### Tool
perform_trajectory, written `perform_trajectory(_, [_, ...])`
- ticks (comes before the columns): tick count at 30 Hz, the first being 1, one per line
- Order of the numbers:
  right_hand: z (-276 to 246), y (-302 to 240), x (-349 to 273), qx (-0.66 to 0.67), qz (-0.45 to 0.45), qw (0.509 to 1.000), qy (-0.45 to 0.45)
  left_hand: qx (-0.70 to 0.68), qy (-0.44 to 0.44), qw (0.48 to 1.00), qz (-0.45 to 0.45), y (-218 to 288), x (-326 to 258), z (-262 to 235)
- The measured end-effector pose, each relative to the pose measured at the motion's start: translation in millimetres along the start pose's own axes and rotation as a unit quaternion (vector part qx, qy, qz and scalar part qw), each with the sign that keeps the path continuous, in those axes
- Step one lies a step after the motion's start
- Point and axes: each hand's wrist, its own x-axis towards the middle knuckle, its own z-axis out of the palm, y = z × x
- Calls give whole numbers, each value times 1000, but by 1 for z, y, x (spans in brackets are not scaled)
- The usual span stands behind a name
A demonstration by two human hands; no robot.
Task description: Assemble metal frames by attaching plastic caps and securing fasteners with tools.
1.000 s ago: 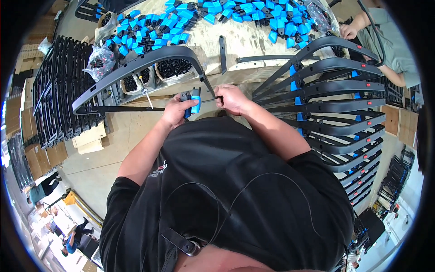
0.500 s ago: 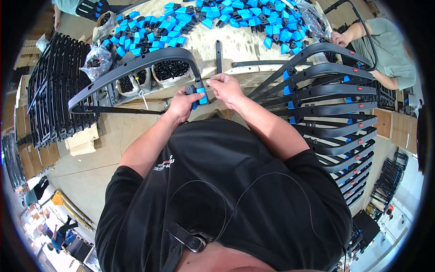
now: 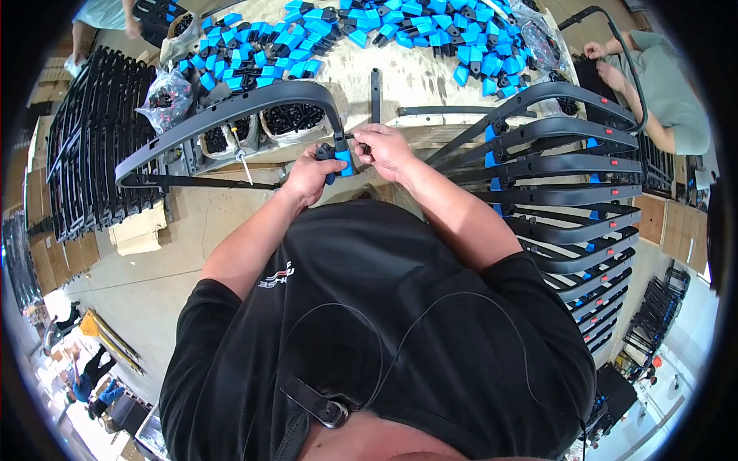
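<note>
A black curved frame (image 3: 223, 107) arches from the left toward me. At its near end sits a blue-and-black plastic fitting (image 3: 343, 160). My left hand (image 3: 307, 177) is wrapped round this fitting, thumb on its blue side. Just to the right of the frame's end, my right hand (image 3: 384, 150) pinches a small dark part, its fingertips close to the tube; the fingers largely cover that part, so its kind cannot be made out. A screwdriver (image 3: 244, 163) with a light handle hangs at the table's near edge, left of my hands.
Blue-and-black fittings (image 3: 307, 34) lie heaped on the wooden table (image 3: 350, 69). Boxes of small black parts (image 3: 292, 119) line its near edge. Finished-looking curved frames (image 3: 569, 165) stack at right, black frames (image 3: 96, 146) at left. A co-worker in green (image 3: 661, 92) stands at far right.
My right hand's fingers have shifted closer to the tube end, and a small dark part now shows at them. The left hand keeps its hold. The co-worker at right has both hands in view.
</note>
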Motion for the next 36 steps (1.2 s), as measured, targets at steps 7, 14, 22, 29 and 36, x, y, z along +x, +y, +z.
perform_trajectory(7, [-6,-3,5,78,42,994,-57,12,-28,999,-10,0,3,-5])
perform_trajectory(14, [-8,3,17,66,75,990,-100,24,-38,999,-28,3,5,-8])
perform_trajectory(22, [2,-4,13,-90,126,982,-109,27,-41,997,-59,12,2,-7])
perform_trajectory(29, [3,-10,4,-76,124,988,-59,65,67,994,-62,23,-2,0])
perform_trajectory(36, [-19,-12,-14,148,147,958,-196,347,38,937,16,47,-34,5])
